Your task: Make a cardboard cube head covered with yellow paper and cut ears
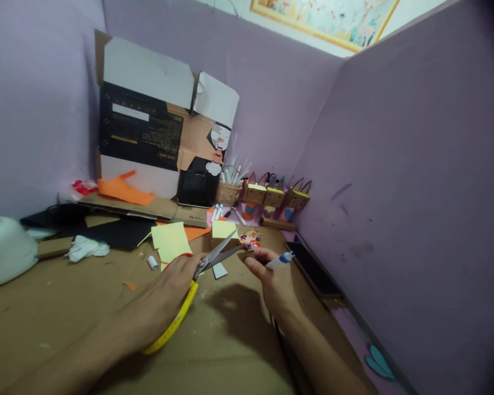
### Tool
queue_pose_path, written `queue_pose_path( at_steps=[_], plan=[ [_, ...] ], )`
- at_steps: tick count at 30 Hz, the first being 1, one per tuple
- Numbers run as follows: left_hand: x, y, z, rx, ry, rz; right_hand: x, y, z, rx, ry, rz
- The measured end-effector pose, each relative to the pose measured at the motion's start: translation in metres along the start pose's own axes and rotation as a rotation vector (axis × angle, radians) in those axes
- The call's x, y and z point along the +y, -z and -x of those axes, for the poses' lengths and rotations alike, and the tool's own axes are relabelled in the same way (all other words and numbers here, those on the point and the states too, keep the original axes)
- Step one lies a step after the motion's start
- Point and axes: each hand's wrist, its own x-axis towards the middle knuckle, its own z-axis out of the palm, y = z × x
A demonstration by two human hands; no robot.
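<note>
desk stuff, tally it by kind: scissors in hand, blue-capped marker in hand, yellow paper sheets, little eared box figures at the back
scissors in the left hand: 1
blue-capped marker in the right hand: 1
yellow paper sheets: 2
eared box figures: 3
total: 7

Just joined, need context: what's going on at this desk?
A person works with scissors at a cardboard-covered desk. The left hand grips yellow-handled scissors, blades parted, tips toward a small brown piece pinched by the right hand. That hand also holds a blue-capped marker. Yellow paper sheets lie just beyond the scissors, and a dark phone lies by the right wall.
</note>
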Motion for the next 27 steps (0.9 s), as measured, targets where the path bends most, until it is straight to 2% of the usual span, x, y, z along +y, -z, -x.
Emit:
queue_pose_path(
  at_steps=[3,11,15,27],
  plan=[
    [-0.001,0.000,0.006,-0.049,0.000,0.008,-0.002,-0.001,0.002,-0.027,0.020,0.104],
    [0.006,-0.005,0.006,-0.147,-0.036,-0.092,-0.005,-0.005,0.008,-0.083,0.031,0.169],
    [0.004,-0.006,0.005,-0.157,-0.014,-0.124,-0.004,-0.004,0.009,-0.098,0.039,0.215],
    [0.004,-0.011,0.006,-0.143,0.014,-0.186,-0.012,-0.008,0.012,-0.106,0.023,0.148]
  ],
)
